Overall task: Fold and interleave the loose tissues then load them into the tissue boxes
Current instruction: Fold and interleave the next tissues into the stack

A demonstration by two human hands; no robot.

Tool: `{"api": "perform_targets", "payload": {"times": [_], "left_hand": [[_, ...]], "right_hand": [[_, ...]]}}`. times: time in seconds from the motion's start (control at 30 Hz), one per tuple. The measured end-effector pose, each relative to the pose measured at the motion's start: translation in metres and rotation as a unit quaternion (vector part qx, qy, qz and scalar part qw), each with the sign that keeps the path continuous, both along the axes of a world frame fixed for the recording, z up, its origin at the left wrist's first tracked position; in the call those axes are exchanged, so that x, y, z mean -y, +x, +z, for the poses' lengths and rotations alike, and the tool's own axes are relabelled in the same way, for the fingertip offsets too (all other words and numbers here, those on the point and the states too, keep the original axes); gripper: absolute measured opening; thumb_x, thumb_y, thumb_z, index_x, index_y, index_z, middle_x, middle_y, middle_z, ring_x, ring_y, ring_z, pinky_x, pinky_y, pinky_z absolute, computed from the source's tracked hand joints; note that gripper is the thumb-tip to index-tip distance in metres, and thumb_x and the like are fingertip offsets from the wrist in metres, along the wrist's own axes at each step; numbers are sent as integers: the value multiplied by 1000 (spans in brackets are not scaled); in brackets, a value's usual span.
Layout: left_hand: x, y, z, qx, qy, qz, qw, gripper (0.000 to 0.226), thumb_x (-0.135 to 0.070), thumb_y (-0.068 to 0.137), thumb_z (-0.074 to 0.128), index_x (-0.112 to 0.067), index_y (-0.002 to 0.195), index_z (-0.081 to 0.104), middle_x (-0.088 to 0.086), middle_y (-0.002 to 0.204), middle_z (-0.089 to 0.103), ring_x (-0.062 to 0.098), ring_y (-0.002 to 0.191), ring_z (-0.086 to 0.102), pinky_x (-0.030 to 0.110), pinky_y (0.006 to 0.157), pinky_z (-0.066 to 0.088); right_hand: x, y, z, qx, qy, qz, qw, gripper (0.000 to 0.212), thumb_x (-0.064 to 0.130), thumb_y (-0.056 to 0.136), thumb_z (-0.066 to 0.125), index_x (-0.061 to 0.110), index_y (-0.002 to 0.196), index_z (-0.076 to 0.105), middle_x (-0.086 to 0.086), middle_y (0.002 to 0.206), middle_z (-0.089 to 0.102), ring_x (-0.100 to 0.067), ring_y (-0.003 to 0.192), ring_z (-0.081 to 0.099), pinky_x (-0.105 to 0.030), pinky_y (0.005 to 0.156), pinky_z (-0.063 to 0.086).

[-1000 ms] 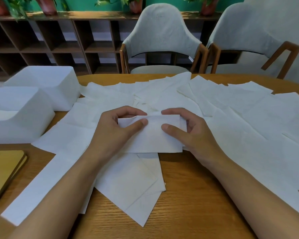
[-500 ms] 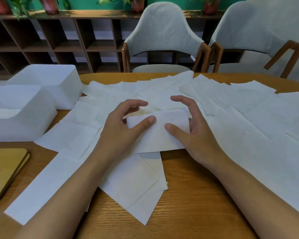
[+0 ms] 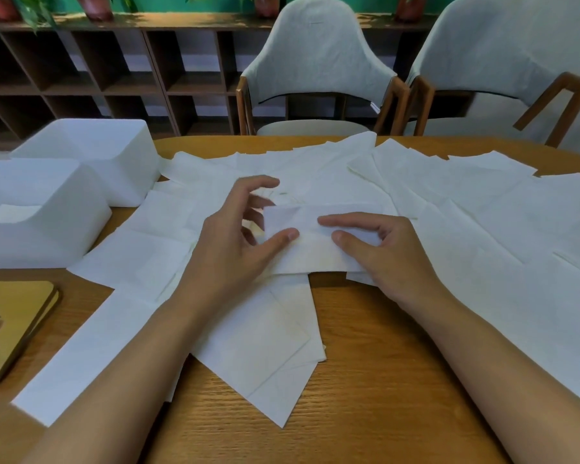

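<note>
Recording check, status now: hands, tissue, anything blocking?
Left hand thumb down on folded tissue, fingers raised. Right hand flat, pressing it. Loose tissues spread around; tissue boxes off left, nothing blocking.

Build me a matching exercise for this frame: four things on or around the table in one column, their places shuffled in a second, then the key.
Things
1. folded tissue
2. tissue boxes
3. wooden lids
4. grey chairs

Places
A. behind the far edge of the table
B. flat at the table's near left edge
C. mid-table, under the thumb of the left hand and the fingers of the right hand
D. on the table's left side, one behind the other

Pairs: 1-C, 2-D, 3-B, 4-A
</note>
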State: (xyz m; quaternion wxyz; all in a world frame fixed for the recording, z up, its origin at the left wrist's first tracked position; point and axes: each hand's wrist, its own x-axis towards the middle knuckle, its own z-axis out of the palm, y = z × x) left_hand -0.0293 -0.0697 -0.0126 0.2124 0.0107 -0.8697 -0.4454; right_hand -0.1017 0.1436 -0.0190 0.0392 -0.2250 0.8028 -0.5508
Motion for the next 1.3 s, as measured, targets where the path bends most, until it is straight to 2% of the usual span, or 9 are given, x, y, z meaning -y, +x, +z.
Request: {"api": "perform_targets", "payload": {"times": [0.13,0.23,0.6,0.73,0.87,0.97,1.07,1.17,1.3], "left_hand": [[8,4,-5,-2,-92,-132,987,21,-21,86,78,-28,104,70,-12,99,65,16,91,61,15,71,44],[10,4,-12,98,-164,-217,957,25,-29,88,75,-37,111,77,-18,116,61,10,108,59,15,81,46],[3,3,-8,73,-146,-208,964,7,-29,96,74,-35,99,73,-22,122,58,6,121,53,23,95,46],[-7,4,-4,5,-69,-168,983,7,-27,100,69,-28,106,71,-20,116,69,12,120,60,24,98,45],[-23,6,-1,-36,28,-104,994,5,-20,97,71,-24,100,72,-17,98,72,9,105,68,20,91,51],[-24,3,-1,-56,63,-54,995,9,-21,95,75,-27,102,73,-18,100,72,9,103,68,17,87,54],[-15,-1,0,-43,94,-28,994,16,-23,92,78,-27,107,75,-15,103,74,10,103,70,19,88,56],[-9,-1,2,-11,120,-20,992,17,-25,89,81,-27,106,79,-16,102,76,7,102,70,19,83,58],[-7,-2,3,6,138,-15,990,11,-27,89,81,-26,99,81,-18,98,76,4,97,70,14,72,54]], "right_hand": [[-4,-5,-1,-10,-27,-43,999,23,20,97,67,38,108,77,30,117,67,11,117,51,-13,102,40],[-2,-6,-3,-17,-15,-50,999,23,20,97,66,38,106,77,34,113,66,11,117,52,-14,102,41],[2,-3,0,-12,22,-38,999,20,27,99,62,38,105,77,31,117,66,12,120,48,-1,93,34],[0,0,6,10,-30,-9,999,26,44,100,55,34,101,79,24,111,72,5,113,59,-33,110,42],[-4,0,7,59,-44,24,997,81,96,71,31,37,96,81,16,117,70,-10,117,59,-55,114,35],[-8,-2,10,163,-161,76,970,88,98,61,46,26,99,80,5,112,75,-22,110,68,-40,99,55],[-6,1,9,65,-63,0,996,44,65,80,68,25,96,73,14,94,72,-18,99,68,-23,78,57],[-3,3,3,33,33,-44,998,54,62,75,69,26,116,70,11,118,65,-14,114,59,-33,91,58],[0,8,5,-6,0,42,999,52,56,81,74,49,129,56,42,126,49,9,119,47,-15,94,50]]}}
